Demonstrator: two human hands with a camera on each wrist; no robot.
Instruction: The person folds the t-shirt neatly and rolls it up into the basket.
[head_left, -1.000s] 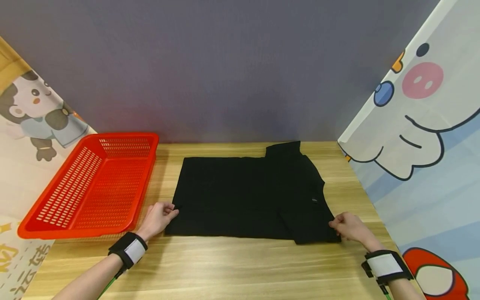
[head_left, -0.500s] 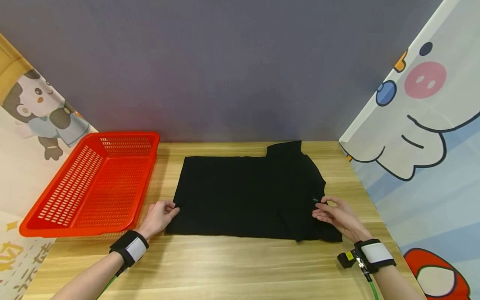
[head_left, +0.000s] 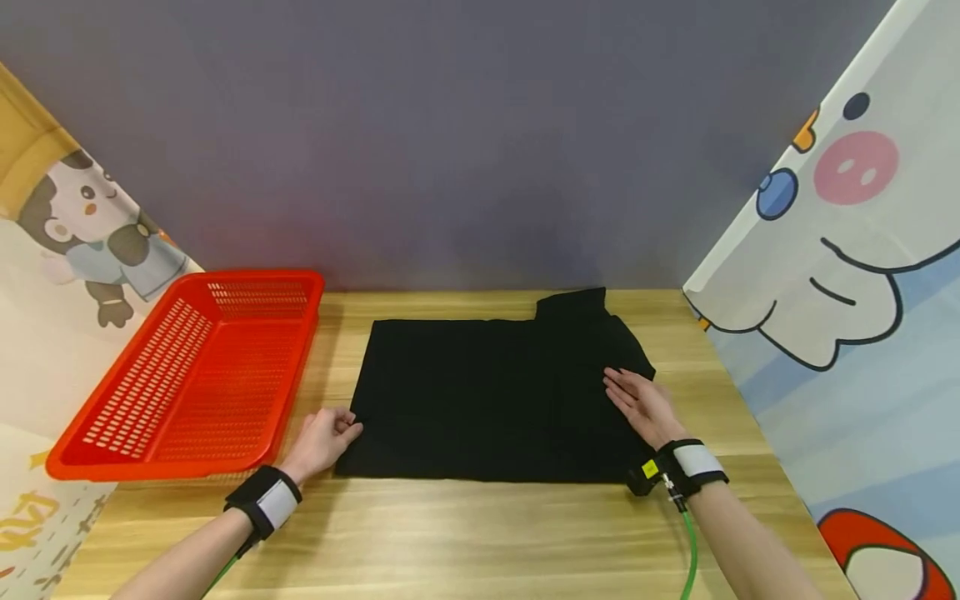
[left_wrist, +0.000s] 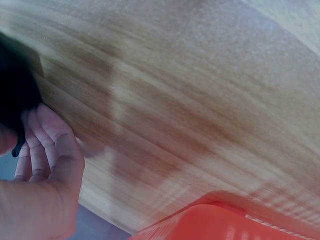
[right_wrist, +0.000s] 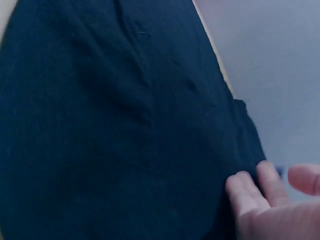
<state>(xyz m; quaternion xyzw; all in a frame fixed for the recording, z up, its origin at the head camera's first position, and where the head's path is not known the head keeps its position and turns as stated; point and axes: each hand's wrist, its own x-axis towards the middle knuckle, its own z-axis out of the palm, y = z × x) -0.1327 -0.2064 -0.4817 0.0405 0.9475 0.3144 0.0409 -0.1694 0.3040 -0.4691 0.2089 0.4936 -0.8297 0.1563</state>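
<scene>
A black T-shirt [head_left: 457, 400] lies flat on the wooden table, its hem to the left and its collar end to the right. One short sleeve [head_left: 572, 303] sticks out at the far side; the near long edge runs straight, with no sleeve showing beyond it. My left hand [head_left: 321, 442] pinches the hem near its front corner. In the left wrist view the black cloth [left_wrist: 17, 90] passes between the thumb and fingers [left_wrist: 47, 132]. My right hand [head_left: 641, 406] is over the collar end, fingers extended. The right wrist view has its fingertips [right_wrist: 240, 182] right at the cloth.
A red plastic basket [head_left: 300, 367] with perforated sides stands at the table's left. Behind the table [head_left: 465, 533] rises a grey wall [head_left: 450, 150]. Cartoon-printed panels [head_left: 825, 275] flank both sides.
My right hand has left the front collar corner and moved left and away across the shirt, its fingers straightening. The near sleeve has been folded inward. My left hand stays at the hem.
</scene>
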